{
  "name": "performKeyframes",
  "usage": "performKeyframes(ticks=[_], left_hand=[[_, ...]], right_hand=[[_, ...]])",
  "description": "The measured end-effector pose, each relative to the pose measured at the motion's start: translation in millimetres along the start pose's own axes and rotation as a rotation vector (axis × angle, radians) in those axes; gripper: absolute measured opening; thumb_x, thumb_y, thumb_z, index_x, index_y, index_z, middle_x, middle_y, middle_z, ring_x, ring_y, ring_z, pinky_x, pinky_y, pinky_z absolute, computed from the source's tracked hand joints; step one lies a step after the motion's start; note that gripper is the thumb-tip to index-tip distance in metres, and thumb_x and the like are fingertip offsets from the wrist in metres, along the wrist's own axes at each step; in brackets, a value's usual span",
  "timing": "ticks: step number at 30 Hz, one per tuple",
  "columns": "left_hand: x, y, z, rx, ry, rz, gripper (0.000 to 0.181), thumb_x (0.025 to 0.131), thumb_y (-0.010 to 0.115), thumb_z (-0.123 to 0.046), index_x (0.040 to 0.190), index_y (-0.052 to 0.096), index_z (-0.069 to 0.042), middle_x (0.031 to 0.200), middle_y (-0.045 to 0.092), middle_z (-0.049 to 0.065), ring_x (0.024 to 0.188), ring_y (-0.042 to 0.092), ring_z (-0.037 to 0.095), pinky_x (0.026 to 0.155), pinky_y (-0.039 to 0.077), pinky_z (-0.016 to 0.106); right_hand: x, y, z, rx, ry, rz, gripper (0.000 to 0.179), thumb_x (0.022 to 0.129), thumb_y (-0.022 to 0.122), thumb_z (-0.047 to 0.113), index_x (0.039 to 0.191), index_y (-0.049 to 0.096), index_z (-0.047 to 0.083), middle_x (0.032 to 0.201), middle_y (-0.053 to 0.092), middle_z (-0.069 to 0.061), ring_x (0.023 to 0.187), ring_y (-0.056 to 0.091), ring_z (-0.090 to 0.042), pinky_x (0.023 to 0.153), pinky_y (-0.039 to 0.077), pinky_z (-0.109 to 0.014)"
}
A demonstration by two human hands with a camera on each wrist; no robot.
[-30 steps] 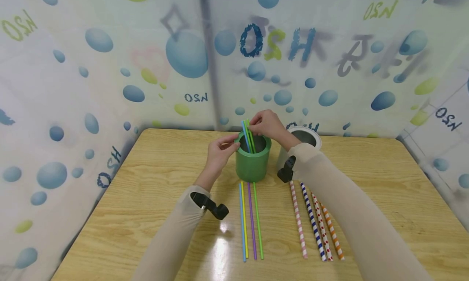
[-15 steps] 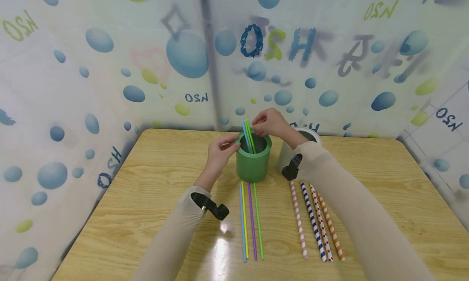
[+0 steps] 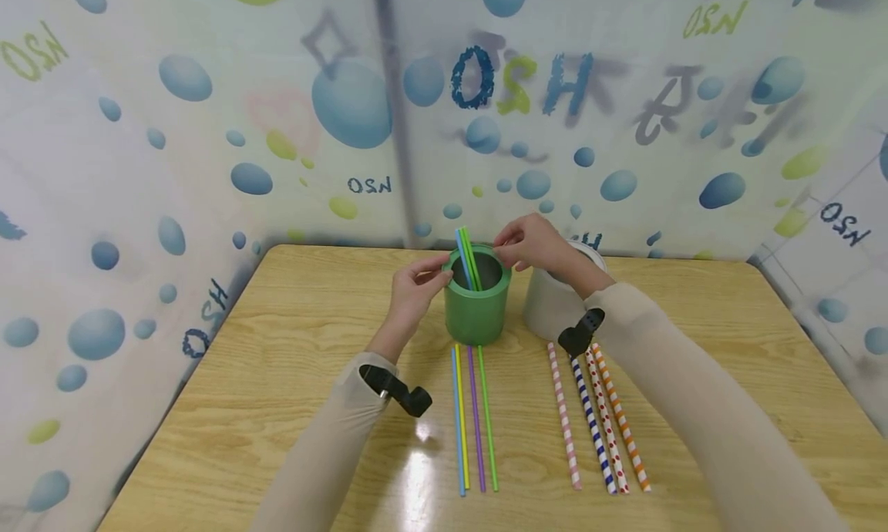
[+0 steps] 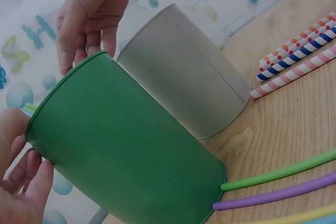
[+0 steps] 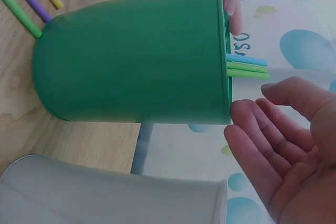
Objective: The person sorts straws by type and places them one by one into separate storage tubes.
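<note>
Two containers were seen on a wooden table (image 3: 312,347): a green container (image 3: 475,316) and, just beside it, a grey container (image 3: 544,308). Three thin straws (image 3: 468,248) (one blue, two green) were contained in the green one, tilted, their tops above its rim. Four loose straws (image 3: 476,416), blue, yellow, purple and green, were laid in front of it; four patterned straws (image 3: 593,424) were laid before the grey container. The green rim was gripped by the curled thumb and fingers of the left hand (image 3: 409,293). At the opposite rim, the right hand's (image 3: 537,247) thumb was held apart from its loosely bent fingers; whether the rim was touched could not be told. In the head view, the grey container's mouth was partly covered by that hand and wrist. A seam on its side, unseen there, was shown by the left wrist camera.
</note>
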State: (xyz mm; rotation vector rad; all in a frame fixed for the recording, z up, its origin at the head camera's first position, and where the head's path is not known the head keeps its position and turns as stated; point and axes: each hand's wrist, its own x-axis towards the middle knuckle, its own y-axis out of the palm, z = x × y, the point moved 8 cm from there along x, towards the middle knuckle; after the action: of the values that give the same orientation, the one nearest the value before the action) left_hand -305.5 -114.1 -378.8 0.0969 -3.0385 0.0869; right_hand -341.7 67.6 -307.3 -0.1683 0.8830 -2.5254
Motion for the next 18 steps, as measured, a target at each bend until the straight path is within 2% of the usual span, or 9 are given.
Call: performKeyframes(ticks=[5,12,18], left_hand=[[-0.4,0.0,-0.6,0.004,-0.002,0.004,0.028,0.084,0.066,-0.008,0.111,0.065,-0.003,0.113,0.06,0.006,0.099,0.054,0.019,0.082,0.048,0.03],[0.0,0.4,-1.0,-0.001,-0.001,0.006,0.028,0.084,0.066,-0.008,0.111,0.065,-0.004,0.112,0.061,0.006,0.098,0.054,0.019,0.082,0.048,0.03],[-0.4,0.6,-1.7,0.008,0.0,0.012,0.03,0.084,0.066,-0.009,0.113,0.064,-0.002,0.113,0.06,0.007,0.099,0.054,0.02,0.083,0.048,0.031]], right_hand=[[-14.4,0.2,-8.8,0.045,0.018,0.004,0.024,0.087,0.061,0.014,0.103,0.063,-0.004,0.085,0.067,-0.013,0.077,0.063,-0.027,0.065,0.054,-0.033],[-36.7,5.0,-15.8,0.069,0.012,0.016,0.021,0.087,0.061,0.012,0.1,0.064,-0.004,0.077,0.066,-0.007,0.076,0.064,-0.025,0.067,0.054,-0.039],[-47.5,18.4,-23.3,0.106,0.005,0.028,0.021,0.086,0.062,0.012,0.098,0.064,-0.004,0.08,0.067,-0.013,0.074,0.065,-0.02,0.066,0.054,-0.041]])
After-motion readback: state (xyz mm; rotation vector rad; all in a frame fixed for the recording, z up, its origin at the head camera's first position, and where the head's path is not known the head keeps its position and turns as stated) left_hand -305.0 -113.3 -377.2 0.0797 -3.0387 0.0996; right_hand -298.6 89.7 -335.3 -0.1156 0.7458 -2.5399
